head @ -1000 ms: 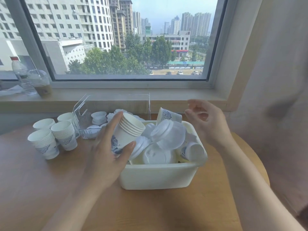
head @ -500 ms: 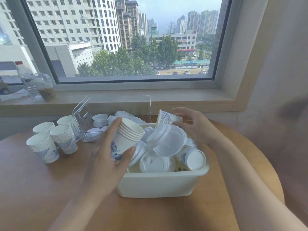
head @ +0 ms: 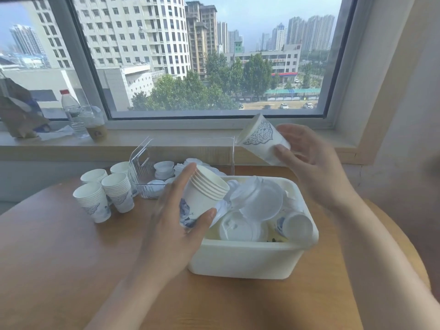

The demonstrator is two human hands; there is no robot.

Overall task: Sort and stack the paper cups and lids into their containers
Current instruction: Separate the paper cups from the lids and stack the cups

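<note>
Since half a second ago the right hand (head: 309,160) has lifted the single paper cup (head: 262,141) out of the white bin (head: 250,258) and now holds it in the air above the bin's far right corner, tilted with its mouth toward the left. Its fingers and thumb curl round the cup's lower half. The round wooden table (head: 59,258) carries the bin, which holds loose white lids (head: 240,229), a clear domed lid (head: 259,198) and another cup lying on its side (head: 295,226). Behind it stands a clear container (head: 147,163) with lids in it. To the left stand four stacks of cups (head: 104,194), close together. The left hand (head: 173,234) grips a nested stack of cups (head: 202,196), thumb on the near side, fingers on the far side, tilted right at the bin's left edge.
</note>
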